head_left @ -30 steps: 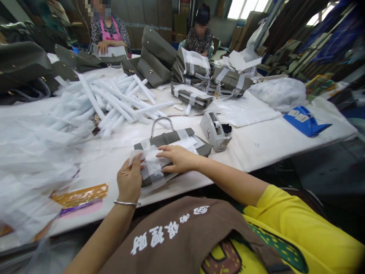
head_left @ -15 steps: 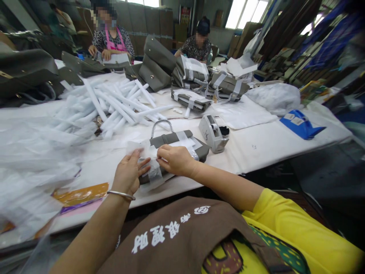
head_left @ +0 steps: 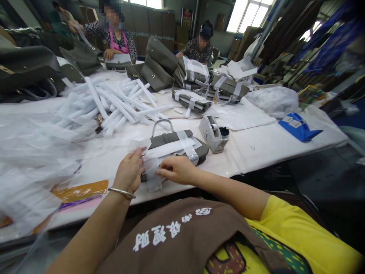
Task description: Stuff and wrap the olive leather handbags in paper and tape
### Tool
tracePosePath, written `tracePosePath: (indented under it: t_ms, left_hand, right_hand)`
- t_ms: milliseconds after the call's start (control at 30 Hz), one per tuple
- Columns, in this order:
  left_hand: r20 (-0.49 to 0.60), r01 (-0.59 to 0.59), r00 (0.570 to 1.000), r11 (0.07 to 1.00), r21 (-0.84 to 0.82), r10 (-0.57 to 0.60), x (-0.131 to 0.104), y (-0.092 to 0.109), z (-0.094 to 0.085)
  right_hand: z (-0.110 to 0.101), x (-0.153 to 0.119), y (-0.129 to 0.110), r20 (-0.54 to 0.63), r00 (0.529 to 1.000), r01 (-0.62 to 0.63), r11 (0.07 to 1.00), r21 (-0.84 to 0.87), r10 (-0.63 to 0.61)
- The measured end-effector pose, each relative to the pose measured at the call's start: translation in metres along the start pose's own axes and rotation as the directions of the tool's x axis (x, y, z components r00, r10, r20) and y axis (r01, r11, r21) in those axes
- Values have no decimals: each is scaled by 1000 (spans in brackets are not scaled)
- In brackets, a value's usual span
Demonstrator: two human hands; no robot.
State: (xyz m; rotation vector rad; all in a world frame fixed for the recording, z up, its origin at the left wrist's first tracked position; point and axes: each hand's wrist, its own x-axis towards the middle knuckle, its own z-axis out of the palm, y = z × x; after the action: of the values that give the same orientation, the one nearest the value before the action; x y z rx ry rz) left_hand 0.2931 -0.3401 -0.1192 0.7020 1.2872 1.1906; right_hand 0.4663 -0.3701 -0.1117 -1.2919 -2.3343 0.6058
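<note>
A grey-green handbag [head_left: 164,140] lies on the table before me, its looped handle wrapped and a white strip along its front. Clear tape [head_left: 186,144] crosses its right part. A thin translucent white wrapping sheet [head_left: 152,173] covers its left end. My left hand [head_left: 128,171] grips the sheet at that end, thumb on top and fingers curled against the side. My right hand [head_left: 179,170] pinches the sheet's right edge at the bag's front, thumb and index together. The bag's left end is partly hidden by the sheet and my fingers.
A tape dispenser [head_left: 213,135] stands right of the bag; a blue dispenser [head_left: 299,127] sits farther right. White rolls [head_left: 114,101] are piled behind, with plastic sheets [head_left: 37,160] at left. Taped bags [head_left: 194,72] lie toward the back. Two people [head_left: 116,38] work across the table.
My right hand has come down and toward me from the bag's top to its front, drawing the sheet along. The left hand stays nearly in place. A co-worker across has raised one arm.
</note>
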Motion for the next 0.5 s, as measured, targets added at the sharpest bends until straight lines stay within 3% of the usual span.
tracePosePath:
  t_ms: [67, 133, 300, 500]
  left_hand:
    - [3, 4, 1000, 1000, -12, -4, -2, -1, 0]
    - [8, 10, 1000, 1000, -19, -10, -4, -1, 1]
    - [9, 8, 1000, 999, -32, -8, -7, -2, 1]
    - [-4, -4, 1000, 998, -56, 4, -9, -5, 2]
  right_hand:
    - [-1, 19, 12, -82, 986, -145, 989, 31, 147]
    - [1, 38, 20, -60, 974, -214, 975, 59, 218]
    - [13, 63, 28, 62, 977, -208, 976, 71, 203]
    - [20, 76, 37, 148, 950, -292, 950, 111, 275]
